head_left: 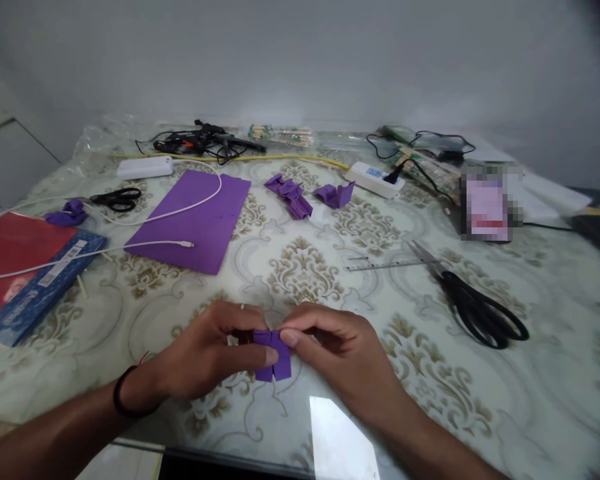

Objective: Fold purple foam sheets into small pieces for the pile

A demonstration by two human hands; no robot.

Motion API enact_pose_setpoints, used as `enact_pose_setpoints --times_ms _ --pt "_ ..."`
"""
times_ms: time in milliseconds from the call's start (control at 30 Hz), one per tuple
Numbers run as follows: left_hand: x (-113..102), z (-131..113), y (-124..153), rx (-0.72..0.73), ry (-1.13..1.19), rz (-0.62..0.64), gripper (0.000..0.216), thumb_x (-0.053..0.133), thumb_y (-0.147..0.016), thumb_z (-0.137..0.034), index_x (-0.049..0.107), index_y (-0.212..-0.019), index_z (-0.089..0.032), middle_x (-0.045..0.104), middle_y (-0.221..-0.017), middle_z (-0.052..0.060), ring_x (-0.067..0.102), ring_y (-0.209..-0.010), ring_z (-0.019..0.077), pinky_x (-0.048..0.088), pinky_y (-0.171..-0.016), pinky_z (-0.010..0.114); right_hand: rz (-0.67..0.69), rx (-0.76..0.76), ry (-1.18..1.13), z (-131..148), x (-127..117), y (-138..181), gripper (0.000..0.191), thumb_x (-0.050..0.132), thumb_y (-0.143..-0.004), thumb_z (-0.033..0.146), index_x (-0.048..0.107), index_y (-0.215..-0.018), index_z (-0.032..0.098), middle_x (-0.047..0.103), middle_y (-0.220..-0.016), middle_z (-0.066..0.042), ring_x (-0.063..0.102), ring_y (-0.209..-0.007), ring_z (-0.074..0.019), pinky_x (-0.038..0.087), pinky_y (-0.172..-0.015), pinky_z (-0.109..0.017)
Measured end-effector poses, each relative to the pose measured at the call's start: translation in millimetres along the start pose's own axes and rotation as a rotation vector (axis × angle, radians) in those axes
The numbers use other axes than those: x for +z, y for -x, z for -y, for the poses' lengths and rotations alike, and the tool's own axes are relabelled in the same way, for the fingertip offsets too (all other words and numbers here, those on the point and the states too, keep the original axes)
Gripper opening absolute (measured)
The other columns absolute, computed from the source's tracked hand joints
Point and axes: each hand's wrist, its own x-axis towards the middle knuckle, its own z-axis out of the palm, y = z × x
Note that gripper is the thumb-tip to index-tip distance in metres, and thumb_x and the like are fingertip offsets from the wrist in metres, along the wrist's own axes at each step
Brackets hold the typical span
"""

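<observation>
- Two bare hands meet in the head view, both closed on one small folded purple piece (283, 365), which sits between them just above the patterned tabletop (300, 437); whether its lower edge touches the surface I cannot tell.
- The left hand (213, 350) is clamped on the piece's left side, thumb pressed flat across its face, fingers mostly hidden behind.
- The right hand (343, 353) pinches the upper right corner between thumb and forefinger. A narrow gap shows in the lower edge below the left thumb, and another in the top edge between the two grips.
- Beyond the hands, a pleated purple strip (290, 195) and a shorter folded purple piece (336, 195) lie apart from each other; purple sheets (193, 220) lie ahead of the left hand, a white cable (173, 217) across them.
- Out to the right hand's right rest large black-handled scissors (483, 310), clear of both hands, their blades by what looks like a ruler (387, 265).
- The step in hand seems to be folding or creasing — fingerwork, not cutting. My judgement is that the next move calls for the left thumb to hold the layers flat while the right fingertips work the top edge, gently — a hard tug could tear the paper at the gaps.
</observation>
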Motion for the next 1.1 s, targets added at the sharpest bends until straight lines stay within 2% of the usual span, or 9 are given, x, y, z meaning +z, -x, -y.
enact_pose_setpoints --times_ms 133,233,367,500,633,700,867,1100 --pt "0.3 -0.6 0.5 -0.028 0.049 0.041 0.032 0.066 -0.099 -0.027 0.067 -0.069 -0.016 0.061 -0.065 -0.002 0.054 -0.063 0.0112 0.040 -0.061 0.025 -0.007 -0.029 0.054 2.3 0.8 1.9 0.016 0.076 -0.089 0.023 0.077 -0.074 0.023 0.073 -0.070 0.001 0.065 -0.067 -0.0150 0.049 -0.065 -0.028" --pt "1.4 -1.0 1.0 0.037 -0.013 0.037 0.043 0.054 -0.107 -0.031 0.063 -0.067 -0.016 0.060 -0.064 -0.002 0.051 -0.060 0.0106 0.038 -0.059 0.025 -0.001 -0.020 0.068 2.1 1.3 2.0 0.015 0.075 -0.091 0.024 0.076 -0.076 0.023 0.072 -0.072 0.001 0.064 -0.069 -0.0148 0.049 -0.066 -0.028" --pt "4.1 0.5 1.8 0.146 -0.175 -0.085 0.044 0.052 -0.108 -0.031 0.061 -0.068 -0.017 0.059 -0.067 -0.002 0.054 -0.063 0.0110 0.041 -0.063 0.025 0.019 0.069 -0.022 -2.0 4.0 1.6 0.012 0.072 -0.093 0.030 0.073 -0.084 0.022 0.069 -0.074 0.002 0.062 -0.069 -0.0142 0.048 -0.064 -0.026" --pt "6.5 3.6 0.8 0.179 -0.264 -0.222 0.044 0.053 -0.106 -0.031 0.060 -0.065 -0.017 0.056 -0.065 -0.003 0.052 -0.062 0.0112 0.041 -0.064 0.025 0.048 0.138 -0.015 -4.7 3.8 0.3 0.022 0.072 -0.094 0.036 0.069 -0.079 0.020 0.065 -0.070 0.002 0.057 -0.065 -0.0133 0.045 -0.061 -0.025" --pt "6.3 3.7 -1.2 0.120 -0.249 -0.252 0.020 0.064 -0.099 -0.027 0.074 -0.084 -0.018 0.070 -0.074 -0.002 0.060 -0.069 0.0126 0.044 -0.066 0.024 0.072 0.066 0.185 -2.4 -1.7 -1.7 0.024 0.069 -0.096 0.032 0.070 -0.076 0.019 0.064 -0.066 0.002 0.055 -0.063 -0.0133 0.042 -0.060 -0.026" --pt "5.7 3.7 -1.5 0.091 -0.248 -0.259 0.017 0.067 -0.097 -0.027 0.076 -0.086 -0.019 0.074 -0.077 -0.001 0.064 -0.072 0.0135 0.046 -0.068 0.024 0.082 0.039 0.259 -1.4 -3.9 -2.8 0.024 0.067 -0.097 0.030 0.071 -0.076 0.019 0.067 -0.068 0.001 0.059 -0.065 -0.0142 0.044 -0.063 -0.027" --pt "5.4 5.4 -1.1 0.067 -0.144 -0.322 0.022 0.070 -0.097 -0.035 0.077 -0.083 -0.019 0.078 -0.078 0.000 0.069 -0.073 0.0151 0.049 -0.068 0.024 0.149 0.141 0.165 -1.8 -2.9 -4.5 0.014 0.070 -0.094 0.033 0.075 -0.089 0.020 0.074 -0.081 -0.002 0.066 -0.075 -0.0177 0.050 -0.069 -0.029" --pt "4.1 6.4 -1.7 -0.033 -0.051 -0.235 0.023 0.068 -0.098 -0.035 0.074 -0.084 -0.017 0.079 -0.074 0.002 0.072 -0.070 0.0164 0.052 -0.068 0.025 0.116 0.207 0.110 -1.8 -1.6 -4.0 0.025 0.068 -0.093 0.037 0.069 -0.076 0.019 0.070 -0.069 -0.001 0.064 -0.066 -0.0166 0.047 -0.061 -0.027"
